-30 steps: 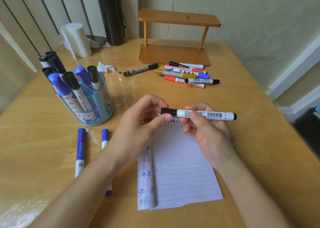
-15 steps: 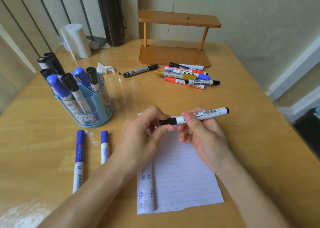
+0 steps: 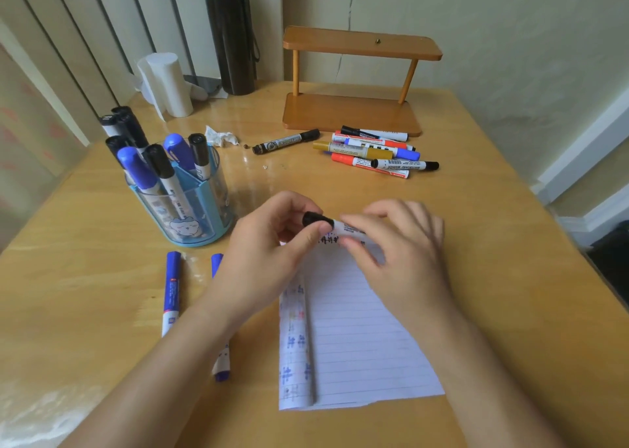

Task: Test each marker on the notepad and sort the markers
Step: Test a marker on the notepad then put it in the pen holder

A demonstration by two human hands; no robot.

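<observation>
Wooden table (image 3: 510,277) fills our view and butts the wall. At its far edge we see a two-tier wooden stand (image 3: 350,114) right of centre, with a tall black flask (image 3: 231,39) upright to its left. The lined notepad (image 3: 357,338) lies flat mid-table near us, its left margin curled into a roll with coloured test marks on it. Left hand (image 3: 272,243) and right hand (image 3: 401,253) meet over the notepad's top edge. The blue pen holder (image 3: 190,216) stands left of the hands, packed with black- and blue-capped markers, caps up. A white roll (image 3: 166,83) stands upright left of the flask. A pile of markers (image 3: 374,153) lies just in front of the stand, with red, yellow, blue and black ones touching or crossing. A blue marker (image 3: 172,291) lies flat on the near side of the holder. A second blue marker (image 3: 221,369) lies beside it, mid-section hidden under the left forearm. The held marker (image 3: 315,219) has a white barrel and black cap and sits roughly level above the notepad's top edge. The left thumb and forefinger pinch the cap end, and the right fingers curl round the barrel. We cannot tell if the cap is fully seated because of blur. A black marker (image 3: 286,141) lies alone between holder and pile, with a crumpled tissue (image 3: 221,136) just left of it.
</observation>
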